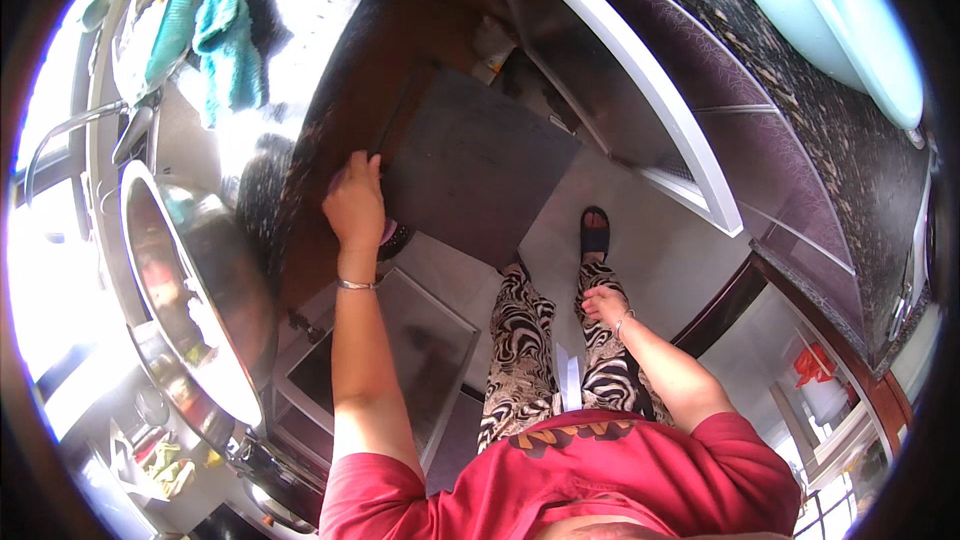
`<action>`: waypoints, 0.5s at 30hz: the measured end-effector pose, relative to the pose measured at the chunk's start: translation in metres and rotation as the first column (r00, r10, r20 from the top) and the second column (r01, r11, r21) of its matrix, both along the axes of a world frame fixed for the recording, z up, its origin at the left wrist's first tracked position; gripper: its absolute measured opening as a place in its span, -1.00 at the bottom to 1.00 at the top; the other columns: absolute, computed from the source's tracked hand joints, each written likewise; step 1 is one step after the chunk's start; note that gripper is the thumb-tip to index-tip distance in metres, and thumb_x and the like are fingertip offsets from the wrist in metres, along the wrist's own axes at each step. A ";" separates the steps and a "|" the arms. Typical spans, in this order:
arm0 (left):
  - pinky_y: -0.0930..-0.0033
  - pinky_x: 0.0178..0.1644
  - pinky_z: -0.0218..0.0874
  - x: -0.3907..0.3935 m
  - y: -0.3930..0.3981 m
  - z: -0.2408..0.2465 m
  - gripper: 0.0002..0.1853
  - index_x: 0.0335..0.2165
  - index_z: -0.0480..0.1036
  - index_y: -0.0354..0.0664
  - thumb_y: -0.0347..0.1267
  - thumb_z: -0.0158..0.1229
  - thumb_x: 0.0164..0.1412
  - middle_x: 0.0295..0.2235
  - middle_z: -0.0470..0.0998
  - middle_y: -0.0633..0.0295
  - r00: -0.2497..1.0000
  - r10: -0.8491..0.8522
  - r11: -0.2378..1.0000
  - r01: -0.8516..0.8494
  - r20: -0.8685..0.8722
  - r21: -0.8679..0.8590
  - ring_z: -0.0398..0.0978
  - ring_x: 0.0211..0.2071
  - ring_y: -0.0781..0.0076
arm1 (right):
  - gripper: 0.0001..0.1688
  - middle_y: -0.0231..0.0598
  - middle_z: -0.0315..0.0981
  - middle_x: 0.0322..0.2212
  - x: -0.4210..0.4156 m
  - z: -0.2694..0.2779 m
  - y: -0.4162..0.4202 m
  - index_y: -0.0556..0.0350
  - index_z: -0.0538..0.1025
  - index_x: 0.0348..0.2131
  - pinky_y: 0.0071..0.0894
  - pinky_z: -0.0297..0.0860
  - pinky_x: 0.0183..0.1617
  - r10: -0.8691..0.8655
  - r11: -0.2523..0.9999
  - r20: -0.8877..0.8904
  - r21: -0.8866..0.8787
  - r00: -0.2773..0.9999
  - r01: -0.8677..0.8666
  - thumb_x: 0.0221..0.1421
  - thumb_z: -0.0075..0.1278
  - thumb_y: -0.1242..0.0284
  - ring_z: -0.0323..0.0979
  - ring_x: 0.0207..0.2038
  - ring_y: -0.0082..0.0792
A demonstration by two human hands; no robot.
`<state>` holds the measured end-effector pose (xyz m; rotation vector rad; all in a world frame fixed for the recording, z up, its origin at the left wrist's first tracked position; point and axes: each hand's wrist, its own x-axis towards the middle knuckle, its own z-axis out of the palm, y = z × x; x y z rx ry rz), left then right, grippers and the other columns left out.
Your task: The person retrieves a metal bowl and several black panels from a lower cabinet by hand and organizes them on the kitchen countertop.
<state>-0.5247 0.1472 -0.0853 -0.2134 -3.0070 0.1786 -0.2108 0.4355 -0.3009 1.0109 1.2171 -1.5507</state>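
My left hand (355, 202) reaches down to the open, shadowed cabinet under the counter, its fingers bent at the left edge of a dark grey flat panel (480, 165). Behind this hand a purple round-edged object (389, 231) partly shows; whether the fingers grip it, the panel or nothing is hidden. The panel lies at a slant, with one corner near my feet. My right hand (604, 305) hangs in front of my thigh, fingers loosely curled, holding nothing.
An open cabinet door with a pale frame (660, 75) stands right of the panel; another open door (420, 337) is below my left hand. A large metal bowl (225, 270) and teal cloth (229, 45) sit on the left counter. Light-blue basins (825, 22) stand upper right.
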 end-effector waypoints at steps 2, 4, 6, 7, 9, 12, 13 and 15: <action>0.21 -0.55 0.21 -0.010 -0.005 -0.006 -0.75 -0.37 0.35 -0.18 -0.23 -0.11 0.10 -0.53 0.46 0.07 1.000 0.011 0.999 -0.012 0.005 0.052 0.42 -0.53 0.08 | -0.75 -0.29 0.39 -0.50 -0.002 -0.010 0.000 0.16 0.34 -0.28 -0.53 0.34 -0.45 -0.057 0.998 0.036 -0.007 0.998 0.057 -0.05 -0.25 0.54 0.34 -0.50 -0.51; 0.16 -0.55 0.20 -0.017 -0.014 -0.011 -0.72 -0.34 0.36 -0.18 -0.22 -0.13 0.11 -0.52 0.45 -0.01 1.000 0.023 0.999 -0.023 -0.002 0.049 0.41 -0.53 0.02 | -0.78 -0.30 0.39 -0.51 -0.011 -0.021 -0.003 0.15 0.34 -0.31 -0.53 0.33 -0.48 -0.109 0.994 0.041 -0.002 0.993 0.109 -0.04 -0.26 0.54 0.33 -0.53 -0.52; 0.15 -0.54 0.20 -0.022 -0.023 -0.016 -0.71 -0.34 0.36 -0.17 -0.20 -0.15 0.12 -0.52 0.44 -0.03 0.999 0.038 0.999 -0.038 -0.006 0.005 0.40 -0.53 0.00 | -0.79 -0.32 0.38 -0.53 -0.027 -0.038 -0.008 0.13 0.34 -0.31 -0.55 0.32 -0.51 -0.130 0.991 0.022 -0.020 0.991 0.130 -0.02 -0.26 0.53 0.32 -0.55 -0.55; 0.14 -0.54 0.20 -0.025 -0.025 -0.021 -0.71 -0.34 0.36 -0.17 -0.20 -0.15 0.13 -0.51 0.44 -0.04 0.999 0.046 0.999 -0.046 -0.009 -0.014 0.40 -0.54 -0.01 | -0.80 -0.33 0.38 -0.54 -0.038 -0.048 -0.010 0.12 0.34 -0.32 -0.56 0.32 -0.53 -0.139 0.990 0.012 -0.025 0.990 0.139 -0.02 -0.27 0.52 0.31 -0.56 -0.56; 0.12 -0.53 0.19 -0.030 -0.030 -0.025 -0.68 -0.33 0.36 -0.17 -0.18 -0.19 0.14 -0.51 0.44 -0.05 0.999 0.042 0.999 -0.042 -0.008 -0.007 0.39 -0.52 -0.04 | -0.81 -0.35 0.38 -0.56 -0.064 -0.062 -0.016 0.10 0.34 -0.33 -0.57 0.31 -0.54 -0.131 0.991 -0.009 -0.015 0.991 0.131 0.00 -0.25 0.50 0.31 -0.58 -0.57; 0.14 -0.51 0.19 -0.038 -0.039 -0.031 -0.68 -0.32 0.35 -0.17 -0.18 -0.20 0.14 -0.51 0.43 -0.06 0.999 0.023 0.999 -0.024 -0.039 -0.037 0.39 -0.49 -0.04 | -0.82 -0.38 0.38 -0.60 -0.105 -0.098 -0.032 0.08 0.35 -0.33 -0.57 0.30 -0.55 -0.139 0.990 -0.047 -0.004 0.989 0.139 0.00 -0.20 0.45 0.31 -0.60 -0.58; 0.14 -0.51 0.19 -0.042 -0.044 -0.037 -0.68 -0.32 0.35 -0.17 -0.18 -0.20 0.14 -0.51 0.43 -0.06 0.999 0.012 1.000 -0.013 -0.039 -0.018 0.39 -0.49 -0.04 | -0.81 -0.39 0.38 -0.61 -0.118 -0.111 -0.036 0.08 0.35 -0.33 -0.57 0.30 -0.56 -0.146 0.989 -0.059 0.004 0.988 0.146 0.00 -0.19 0.43 0.32 -0.60 -0.58; 0.15 -0.50 0.19 -0.051 -0.054 -0.050 -0.67 -0.30 0.36 -0.18 -0.18 -0.19 0.14 -0.51 0.43 -0.07 0.999 -0.007 1.000 0.008 -0.038 0.013 0.39 -0.48 -0.05 | -0.78 -0.37 0.39 -0.55 -0.146 -0.133 -0.044 0.08 0.35 -0.31 -0.55 0.31 -0.53 -0.111 0.994 -0.053 -0.012 0.992 0.110 -0.04 -0.14 0.42 0.33 -0.57 -0.57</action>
